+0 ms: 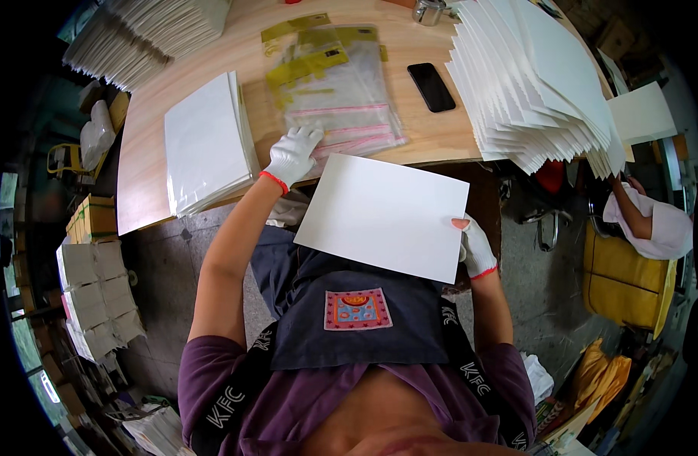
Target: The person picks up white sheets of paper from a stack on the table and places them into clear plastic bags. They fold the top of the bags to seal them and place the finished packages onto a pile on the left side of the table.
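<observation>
My right hand (476, 247), in a white glove with a red cuff and a bare thumb tip, grips a blank white sheet of card (383, 216) by its right edge. The card is tilted over my lap, just off the table's near edge. My left hand (294, 154), gloved the same way, has its fingers curled at the near left corner of a loose pile of clear plastic bags (349, 114). These bags carry yellow-green header strips and pink lines near their closer end. The fingertips seem to pinch a bag; their exact hold is partly hidden.
Left on the wooden table (144, 144) lies a stack of sleeved white sheets (208, 144). A tall fanned stack of white card (531, 83) stands right, beside a black phone (431, 87) and a metal cup (428, 11). Another person's arm (634, 213) shows at far right.
</observation>
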### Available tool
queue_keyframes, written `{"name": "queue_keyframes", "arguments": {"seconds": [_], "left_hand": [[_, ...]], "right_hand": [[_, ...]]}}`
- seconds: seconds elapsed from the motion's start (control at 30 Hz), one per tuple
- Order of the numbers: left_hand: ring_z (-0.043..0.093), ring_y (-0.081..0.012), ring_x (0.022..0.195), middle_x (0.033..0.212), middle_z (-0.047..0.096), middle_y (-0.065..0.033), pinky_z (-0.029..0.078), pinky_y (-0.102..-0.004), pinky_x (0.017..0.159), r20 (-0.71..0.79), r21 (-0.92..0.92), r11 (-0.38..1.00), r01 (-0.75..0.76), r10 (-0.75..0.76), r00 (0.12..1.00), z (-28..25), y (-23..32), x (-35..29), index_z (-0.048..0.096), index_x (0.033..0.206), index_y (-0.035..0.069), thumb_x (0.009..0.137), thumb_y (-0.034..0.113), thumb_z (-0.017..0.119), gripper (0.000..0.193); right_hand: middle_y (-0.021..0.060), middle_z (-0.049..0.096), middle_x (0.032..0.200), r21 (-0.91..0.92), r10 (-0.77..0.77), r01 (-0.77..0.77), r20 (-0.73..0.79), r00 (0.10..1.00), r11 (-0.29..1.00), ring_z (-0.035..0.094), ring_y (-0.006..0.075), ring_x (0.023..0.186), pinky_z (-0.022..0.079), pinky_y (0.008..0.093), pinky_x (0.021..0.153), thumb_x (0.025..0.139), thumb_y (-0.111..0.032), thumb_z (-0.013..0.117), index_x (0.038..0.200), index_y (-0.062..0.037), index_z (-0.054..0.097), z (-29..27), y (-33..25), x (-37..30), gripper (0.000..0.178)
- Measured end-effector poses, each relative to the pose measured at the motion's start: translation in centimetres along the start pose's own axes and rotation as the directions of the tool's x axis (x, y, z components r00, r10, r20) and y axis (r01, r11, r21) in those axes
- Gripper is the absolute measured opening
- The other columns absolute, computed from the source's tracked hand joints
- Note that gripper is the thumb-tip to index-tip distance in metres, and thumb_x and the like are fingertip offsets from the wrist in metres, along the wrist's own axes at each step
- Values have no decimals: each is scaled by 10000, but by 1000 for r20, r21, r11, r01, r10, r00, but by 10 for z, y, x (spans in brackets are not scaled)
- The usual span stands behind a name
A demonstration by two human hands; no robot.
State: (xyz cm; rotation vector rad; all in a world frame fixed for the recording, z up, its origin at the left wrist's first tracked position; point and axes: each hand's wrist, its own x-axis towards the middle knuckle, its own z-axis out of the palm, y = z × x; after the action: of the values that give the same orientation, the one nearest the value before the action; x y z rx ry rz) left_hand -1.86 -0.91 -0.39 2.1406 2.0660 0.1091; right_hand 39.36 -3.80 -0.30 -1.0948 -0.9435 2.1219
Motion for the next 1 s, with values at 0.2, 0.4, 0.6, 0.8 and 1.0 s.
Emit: {"name": "queue_keyframes", "arguments": {"seconds": [0.2,0.4,0.6,0.8,1.0], "left_hand": [[526,-303,1098,1201,523,-66,492,-415,858,-155,-82,997,5,-18,988,17,-20,0,548,1110,163,707,79,632,421],[590,-270,944,934,593,-72,507,-404,750,-328,-95,993,76,-103,939,-15,-7,-8,600,990,144,707,69,613,293],[553,-275,766,853,549,-116,454,-342,676,-224,-552,832,-53,-87,971,-46,-13,-7,598,1106,118,727,-79,488,441],[601,-298,854,977,575,-99,491,-379,677,-230,-274,962,16,-82,970,-57,6,-23,571,1123,173,753,-28,508,426],[617,-339,833,1073,588,-81,507,-428,666,-367,-329,940,89,-215,905,-18,-4,-40,558,1133,193,761,4,521,419]], "right_hand": [[115,584,1159,224,-26,39,-60,998,974,603,205,1009,503,304,837,839,-239,588,1300,14,431,7,5,0,549],[116,608,1103,499,-26,131,-211,977,857,617,253,1006,530,375,853,881,-113,546,1206,-14,496,15,28,14,343],[112,597,1125,612,56,53,-158,986,789,606,247,1025,518,386,881,888,-76,533,1131,-32,526,15,32,21,247],[115,583,1143,464,-58,137,-181,982,875,601,217,1030,518,353,869,921,-154,532,1194,-29,497,55,23,11,302],[86,576,1130,451,-80,162,-194,978,878,588,189,1040,511,315,863,916,-129,541,1212,-36,484,67,30,9,315]]}}
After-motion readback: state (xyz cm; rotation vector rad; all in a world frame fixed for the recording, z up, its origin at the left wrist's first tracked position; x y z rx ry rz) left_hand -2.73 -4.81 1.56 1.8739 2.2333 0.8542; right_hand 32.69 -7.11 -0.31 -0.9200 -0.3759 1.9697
